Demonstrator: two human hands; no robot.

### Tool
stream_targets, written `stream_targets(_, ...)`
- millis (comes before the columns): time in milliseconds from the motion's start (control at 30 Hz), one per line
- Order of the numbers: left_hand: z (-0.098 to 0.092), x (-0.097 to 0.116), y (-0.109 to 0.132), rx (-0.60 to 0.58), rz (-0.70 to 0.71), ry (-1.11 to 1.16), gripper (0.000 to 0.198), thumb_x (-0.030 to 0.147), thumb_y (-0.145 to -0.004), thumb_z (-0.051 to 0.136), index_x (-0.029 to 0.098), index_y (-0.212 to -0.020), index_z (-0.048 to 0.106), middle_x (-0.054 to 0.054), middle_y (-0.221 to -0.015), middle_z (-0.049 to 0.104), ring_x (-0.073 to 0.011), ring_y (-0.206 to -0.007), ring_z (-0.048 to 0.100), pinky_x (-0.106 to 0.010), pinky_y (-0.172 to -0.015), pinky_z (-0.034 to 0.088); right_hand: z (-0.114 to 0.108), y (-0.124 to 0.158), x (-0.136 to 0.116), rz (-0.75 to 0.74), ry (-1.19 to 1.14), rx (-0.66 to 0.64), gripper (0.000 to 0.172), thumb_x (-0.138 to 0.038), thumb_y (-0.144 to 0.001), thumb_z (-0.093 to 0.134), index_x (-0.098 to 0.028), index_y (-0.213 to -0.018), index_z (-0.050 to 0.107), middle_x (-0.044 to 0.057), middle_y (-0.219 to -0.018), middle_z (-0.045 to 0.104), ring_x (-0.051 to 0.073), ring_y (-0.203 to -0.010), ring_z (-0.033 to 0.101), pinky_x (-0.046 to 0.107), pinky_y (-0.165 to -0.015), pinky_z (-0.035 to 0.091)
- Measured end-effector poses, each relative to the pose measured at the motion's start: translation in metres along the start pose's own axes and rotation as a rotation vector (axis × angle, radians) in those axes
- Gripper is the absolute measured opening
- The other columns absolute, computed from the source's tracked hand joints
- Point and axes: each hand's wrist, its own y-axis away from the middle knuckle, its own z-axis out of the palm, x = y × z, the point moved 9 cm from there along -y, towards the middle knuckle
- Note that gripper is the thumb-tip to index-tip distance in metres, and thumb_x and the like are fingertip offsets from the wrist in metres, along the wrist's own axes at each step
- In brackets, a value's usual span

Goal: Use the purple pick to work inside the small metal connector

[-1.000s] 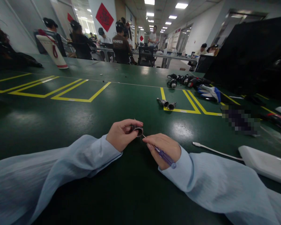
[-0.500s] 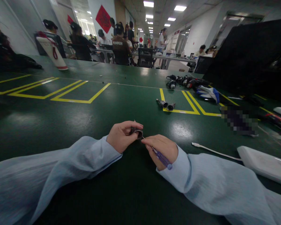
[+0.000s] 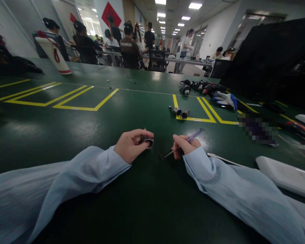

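My left hand is closed around a dark metal cup-shaped part, its round opening turned toward the right. To the right, my right hand grips a screwdriver with a clear purple handle, the handle pointing up and away and the thin shaft slanting down left. A small dark piece is at the shaft's tip; whether it clings there or lies on the table, I cannot tell. The tip is apart from the cup-shaped part.
Beyond my hands, two similar metal parts lie by a yellow tape line on the green table. Dark gadgets with cables and a blue-white glove sit farther right. A white device with a cable is beside my right sleeve.
My right hand has drawn back rightward from the metal part and turned, so the screwdriver's handle now points up and away. The shaft has left the part's opening. My left hand has hardly moved.
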Motion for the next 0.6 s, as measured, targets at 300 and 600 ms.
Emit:
stream_targets(300, 0.001, -0.002, -0.001, -0.019, -0.017, -0.003, 0.020, 0.016, -0.064, 0.062, 0.011, -0.083, 0.061, -0.008, -0.095, 0.065, -0.0197, -0.083, 0.065, -0.034, -0.076, 0.055, -0.004, -0.002, -0.001, -0.040, 0.046, 0.068, 0.044, -0.052, -0.071, 0.052, -0.018, -0.043, 0.047, -0.005, -0.031, 0.041, 0.006, -0.028, 0.039, 0.020, -0.034, 0.032)
stream_targets(600, 0.001, -0.001, 0.000, 0.001, -0.041, 0.000, 0.020, 0.015, -0.061, 0.063, 0.011, -0.081, 0.062, -0.007, -0.090, 0.066, -0.0199, -0.080, 0.065, -0.032, -0.074, 0.055, 0.011, 0.003, -0.002, -0.078, 0.130, -0.048, 0.047, -0.055, -0.073, 0.048, -0.017, -0.046, 0.049, -0.004, -0.033, 0.045, 0.006, -0.030, 0.040, 0.019, -0.034, 0.032)
